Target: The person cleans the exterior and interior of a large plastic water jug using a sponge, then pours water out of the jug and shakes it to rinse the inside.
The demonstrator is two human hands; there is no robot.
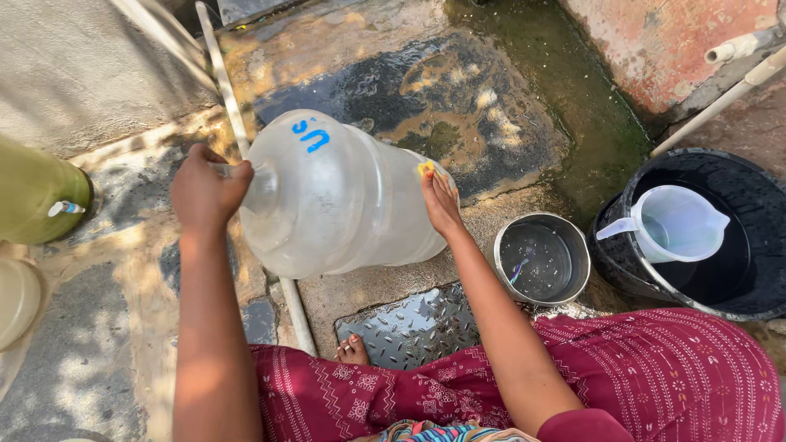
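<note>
Outdoor wash spot, wet stone floor (pixel 393 82) patched with algae, metal grate (pixel 413 327) near feet. Big clear water jug (pixel 336 196) tipped on side, centre. Left hand (pixel 205 192) clamped round jug neck. Right hand (pixel 440 200) flat against jug base, pressing yellow scrubber (pixel 426 168). Steel pot (pixel 542 258) right, black tub (pixel 704 233) with plastic pitcher (pixel 675 223) far right.
</note>
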